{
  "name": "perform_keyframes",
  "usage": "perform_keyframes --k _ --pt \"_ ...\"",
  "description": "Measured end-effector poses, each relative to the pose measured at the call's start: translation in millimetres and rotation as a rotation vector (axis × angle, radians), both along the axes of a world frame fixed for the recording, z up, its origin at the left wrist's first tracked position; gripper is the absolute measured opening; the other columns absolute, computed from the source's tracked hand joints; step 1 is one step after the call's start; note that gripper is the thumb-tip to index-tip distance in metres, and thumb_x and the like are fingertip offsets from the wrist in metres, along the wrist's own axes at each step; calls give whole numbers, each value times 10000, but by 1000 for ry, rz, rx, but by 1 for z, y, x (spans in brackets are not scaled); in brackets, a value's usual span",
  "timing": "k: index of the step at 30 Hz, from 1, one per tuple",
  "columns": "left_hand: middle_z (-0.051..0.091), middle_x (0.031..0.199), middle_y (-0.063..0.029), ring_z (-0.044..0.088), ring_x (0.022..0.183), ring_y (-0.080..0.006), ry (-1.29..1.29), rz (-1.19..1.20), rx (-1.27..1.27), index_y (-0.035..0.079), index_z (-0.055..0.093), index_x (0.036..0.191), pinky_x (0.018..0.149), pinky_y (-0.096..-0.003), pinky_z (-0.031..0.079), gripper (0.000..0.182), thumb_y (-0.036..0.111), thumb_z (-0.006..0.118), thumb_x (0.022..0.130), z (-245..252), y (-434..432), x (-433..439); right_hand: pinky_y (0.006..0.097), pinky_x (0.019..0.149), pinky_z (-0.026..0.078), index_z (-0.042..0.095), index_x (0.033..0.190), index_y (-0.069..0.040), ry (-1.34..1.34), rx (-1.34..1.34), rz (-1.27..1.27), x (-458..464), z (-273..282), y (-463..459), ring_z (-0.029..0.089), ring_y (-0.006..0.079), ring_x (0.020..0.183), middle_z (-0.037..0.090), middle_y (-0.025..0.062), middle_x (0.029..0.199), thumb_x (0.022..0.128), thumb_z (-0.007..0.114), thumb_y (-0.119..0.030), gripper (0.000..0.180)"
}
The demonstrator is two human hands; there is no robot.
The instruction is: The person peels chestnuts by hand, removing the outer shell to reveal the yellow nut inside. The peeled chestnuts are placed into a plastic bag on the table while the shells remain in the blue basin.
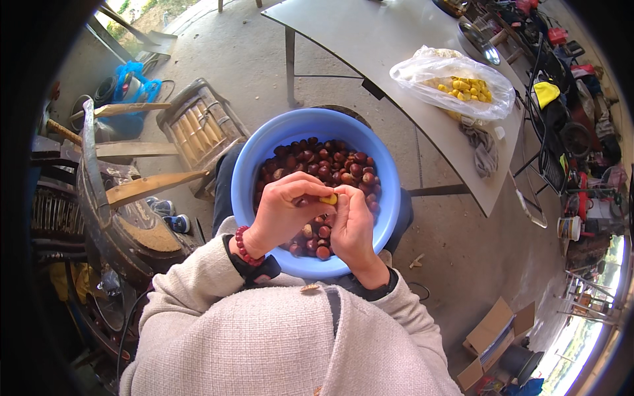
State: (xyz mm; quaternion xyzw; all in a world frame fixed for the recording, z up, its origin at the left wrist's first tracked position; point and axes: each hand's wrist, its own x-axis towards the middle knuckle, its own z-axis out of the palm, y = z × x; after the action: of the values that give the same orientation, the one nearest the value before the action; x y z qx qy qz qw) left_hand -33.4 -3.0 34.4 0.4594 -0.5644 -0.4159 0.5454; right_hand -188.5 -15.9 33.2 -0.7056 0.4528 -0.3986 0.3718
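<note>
A blue plastic basin [391,198] rests on my lap, holding many brown chestnuts [324,173]. Above its middle my two hands meet at a small yellow peeled chestnut [329,199]. My left hand [287,203], with a red bead bracelet [242,245] at the wrist, pinches it from the left with thumb and fingertips. From the right, the fingertips of my right hand [354,222] grip its other end. A brown piece shows partly within the curl of my left hand; what it is, I cannot tell.
On the table [356,34] at the upper right sits a clear plastic bag [421,74] of yellow peeled chestnuts, with a grey cloth [483,148] beside it. Wooden chairs [91,163] crowd the left. An open cardboard box [490,331] stands on the floor at lower right.
</note>
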Motion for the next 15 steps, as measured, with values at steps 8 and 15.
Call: perform_keyframes --k 8,15 --pt "684 1073 -106 669 945 -154 819 -168 613 -5 655 1130 865 -278 556 257 80 695 891 -5 -4 0 252 584 473 540 1056 -14 -190 193 -29 0 4 -5 585 116 665 595 50 812 1040 434 -140 165" --pt "683 1068 -73 650 962 -116 629 -215 711 -19 639 1169 845 -246 549 286 131 665 927 2 -7 5 310 663 510 567 1043 5 137 -225 21 -9 5 -15 631 206 727 642 112 856 1021 475 -125 160"
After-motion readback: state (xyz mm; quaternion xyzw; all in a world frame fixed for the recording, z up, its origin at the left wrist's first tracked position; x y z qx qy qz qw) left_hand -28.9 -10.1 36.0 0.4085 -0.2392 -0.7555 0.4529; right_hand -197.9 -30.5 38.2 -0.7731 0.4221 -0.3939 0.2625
